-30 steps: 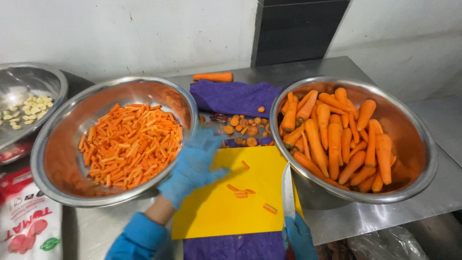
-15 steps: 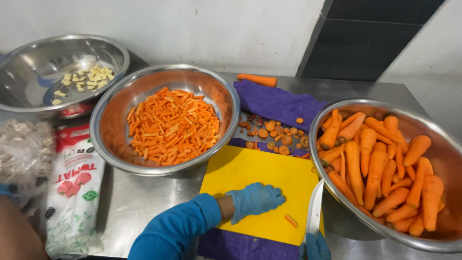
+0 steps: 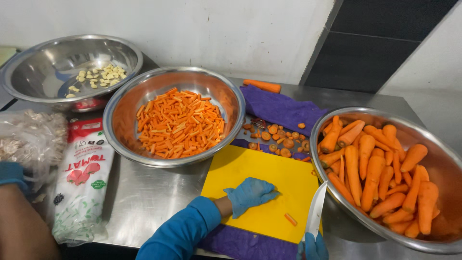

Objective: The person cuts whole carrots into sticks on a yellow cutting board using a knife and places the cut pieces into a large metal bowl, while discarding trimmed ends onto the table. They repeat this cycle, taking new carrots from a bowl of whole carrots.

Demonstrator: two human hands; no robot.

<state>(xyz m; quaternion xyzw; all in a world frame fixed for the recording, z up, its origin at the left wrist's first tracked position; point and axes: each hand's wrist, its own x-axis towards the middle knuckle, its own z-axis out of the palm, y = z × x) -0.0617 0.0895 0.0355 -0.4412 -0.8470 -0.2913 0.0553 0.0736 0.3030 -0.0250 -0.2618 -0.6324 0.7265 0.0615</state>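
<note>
Left hand [image 3: 250, 193] loosely curled, empty, on yellow cutting board [image 3: 269, 173], right hand [image 3: 313, 246] gripping knife [image 3: 316, 210] beside it

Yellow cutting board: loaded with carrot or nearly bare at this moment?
Nearly bare. The yellow cutting board carries only one small carrot stick near the knife, plus the left hand resting on it.
</note>
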